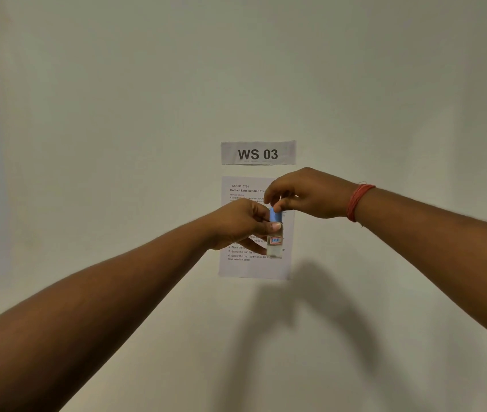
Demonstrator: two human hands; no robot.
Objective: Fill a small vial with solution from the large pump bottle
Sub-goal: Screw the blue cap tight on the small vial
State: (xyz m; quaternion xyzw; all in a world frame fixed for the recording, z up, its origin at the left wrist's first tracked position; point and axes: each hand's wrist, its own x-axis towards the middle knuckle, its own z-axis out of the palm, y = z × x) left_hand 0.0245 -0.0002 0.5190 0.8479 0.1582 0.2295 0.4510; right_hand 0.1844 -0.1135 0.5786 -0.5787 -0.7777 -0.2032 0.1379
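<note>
The vial (274, 240), mid-frame, is pinched upright in the left hand (240, 226) while the right hand (304, 193) pinches its blue cap (275, 216); whether filling is done or pending, I cannot tell.

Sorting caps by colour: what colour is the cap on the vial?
Blue: the cap on the vial, seen in the head view.

A sign (258, 153) above the fingers reads "WS 03"; the sheet (245, 190) behind them reads "TASK ID 3724".
</note>
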